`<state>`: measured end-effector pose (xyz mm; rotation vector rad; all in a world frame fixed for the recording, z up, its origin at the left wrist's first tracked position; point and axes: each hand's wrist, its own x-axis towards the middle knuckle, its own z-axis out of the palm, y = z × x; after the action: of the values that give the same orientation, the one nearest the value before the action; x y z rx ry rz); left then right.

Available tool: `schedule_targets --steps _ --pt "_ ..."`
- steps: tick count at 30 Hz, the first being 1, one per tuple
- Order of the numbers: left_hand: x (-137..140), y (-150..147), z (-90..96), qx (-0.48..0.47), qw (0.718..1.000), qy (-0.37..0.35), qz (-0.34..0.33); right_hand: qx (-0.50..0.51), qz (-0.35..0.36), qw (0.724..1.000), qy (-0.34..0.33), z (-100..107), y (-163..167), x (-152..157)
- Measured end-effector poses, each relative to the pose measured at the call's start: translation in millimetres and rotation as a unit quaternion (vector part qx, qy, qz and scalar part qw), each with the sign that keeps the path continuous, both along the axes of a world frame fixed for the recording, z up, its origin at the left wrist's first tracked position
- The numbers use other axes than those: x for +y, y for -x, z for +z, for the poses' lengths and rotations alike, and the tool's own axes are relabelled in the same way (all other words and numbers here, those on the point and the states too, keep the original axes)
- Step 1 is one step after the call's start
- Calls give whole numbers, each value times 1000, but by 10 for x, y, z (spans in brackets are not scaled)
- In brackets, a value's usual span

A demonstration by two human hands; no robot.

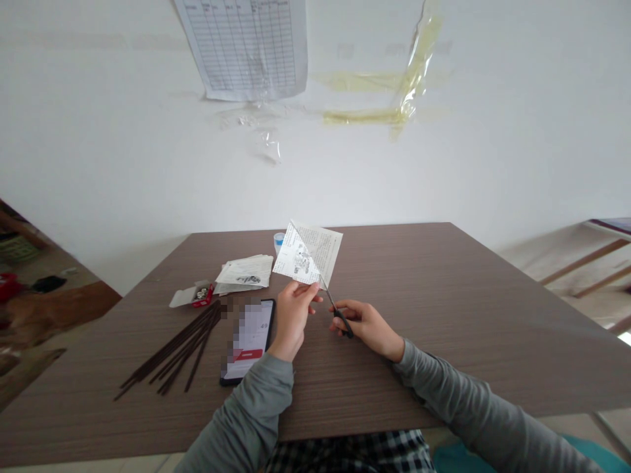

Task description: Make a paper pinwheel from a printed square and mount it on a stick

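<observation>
My left hand (294, 310) pinches the lower edge of a square sheet of printed paper (325, 246), holding it up above the table. The sheet carries text and a small black drawing, and a diagonal line splits it into two halves. In my right hand (367, 325) is a pair of black-handled scissors (344, 323), with fingers through the handles. The scissor blades meet the paper's lower corner along the diagonal, close to my left fingertips. How far the blades have gone in is hard to see.
Left on the brown table (444, 295) lie a phone (251, 341), several dark thin sticks (172, 348), an opened small red box (201, 293) and a stack of printed papers (244, 272). A small clear container (279, 240) stands behind the sheet. A white wall rises behind.
</observation>
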<state>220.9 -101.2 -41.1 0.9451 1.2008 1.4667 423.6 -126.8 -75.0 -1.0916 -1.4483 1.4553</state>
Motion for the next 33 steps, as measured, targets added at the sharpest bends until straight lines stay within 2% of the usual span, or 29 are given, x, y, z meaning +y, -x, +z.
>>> schedule_targets --steps 19,33 --pt "1 7 -22 1 1000 -6 -7 -3 4 1000 -3 3 -2 -10" --pt "56 9 -33 -7 999 -5 41 -23 8 1000 5 -59 32 -5"
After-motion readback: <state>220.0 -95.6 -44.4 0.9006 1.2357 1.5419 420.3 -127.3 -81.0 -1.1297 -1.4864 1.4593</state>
